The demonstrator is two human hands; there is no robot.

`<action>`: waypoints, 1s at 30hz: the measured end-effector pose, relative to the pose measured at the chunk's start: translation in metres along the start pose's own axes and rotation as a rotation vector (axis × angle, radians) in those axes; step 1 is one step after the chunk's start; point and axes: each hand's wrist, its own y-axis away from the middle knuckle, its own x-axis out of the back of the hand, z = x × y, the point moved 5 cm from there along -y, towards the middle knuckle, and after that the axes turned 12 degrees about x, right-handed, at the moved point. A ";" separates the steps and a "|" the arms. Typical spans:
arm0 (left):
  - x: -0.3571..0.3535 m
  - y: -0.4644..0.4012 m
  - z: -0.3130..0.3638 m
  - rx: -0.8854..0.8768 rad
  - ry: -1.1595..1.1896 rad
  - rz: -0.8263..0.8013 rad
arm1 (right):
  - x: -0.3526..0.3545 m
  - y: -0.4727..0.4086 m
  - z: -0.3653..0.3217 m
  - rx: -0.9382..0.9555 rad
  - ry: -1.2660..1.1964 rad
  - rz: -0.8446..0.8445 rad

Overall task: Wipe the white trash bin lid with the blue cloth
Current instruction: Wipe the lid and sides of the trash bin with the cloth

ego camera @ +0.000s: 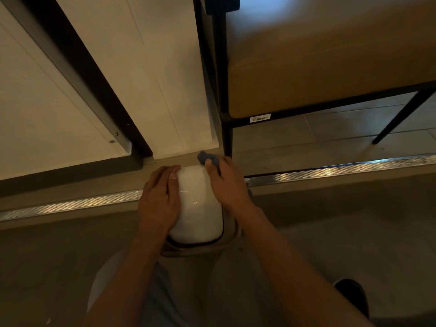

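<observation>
Your left hand (pixel 160 199) lies flat along the left side of the glossy white domed plastic trash bin lid (pixel 197 208), fingers straight and together, thumb resting on the top surface near the far edge. Nothing is curled round the lid; the hand simply presses against it.

Your right hand (pixel 224 182) sits at the far right edge of the lid, its fingers bent round a small bunched blue-grey cloth (pixel 206 158). Most of the cloth is hidden under the fingers; only a crumpled bit shows past the fingertips, at the far rim of the lid. The cloth touches the lid there, as far as can be told in the dim light.

The lid itself sits low in the middle of the view, directly in front of your knees, on a bin with a dark rim showing along its near edge. It stands on a beige floor just beside a ribbed metal threshold strip (pixel 330 167) that runs across the view.

Beyond the lid stands a white panelled door (pixel 146 74) with a dark frame. To the right is a tan cushioned seat (pixel 330 67) on thin black metal legs, with a small barcode sticker (pixel 259 118) on its front rail.
</observation>
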 end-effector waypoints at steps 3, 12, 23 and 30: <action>-0.001 -0.001 0.000 0.005 -0.012 0.008 | -0.003 0.011 -0.003 0.078 -0.002 0.039; 0.002 0.001 0.003 -0.013 -0.020 0.042 | -0.015 0.124 -0.007 0.179 0.091 0.189; 0.002 0.000 0.002 0.020 -0.013 0.040 | 0.006 -0.011 -0.014 0.032 -0.097 -0.112; 0.002 0.001 0.004 0.015 0.038 0.056 | -0.010 0.086 -0.008 0.230 0.075 0.140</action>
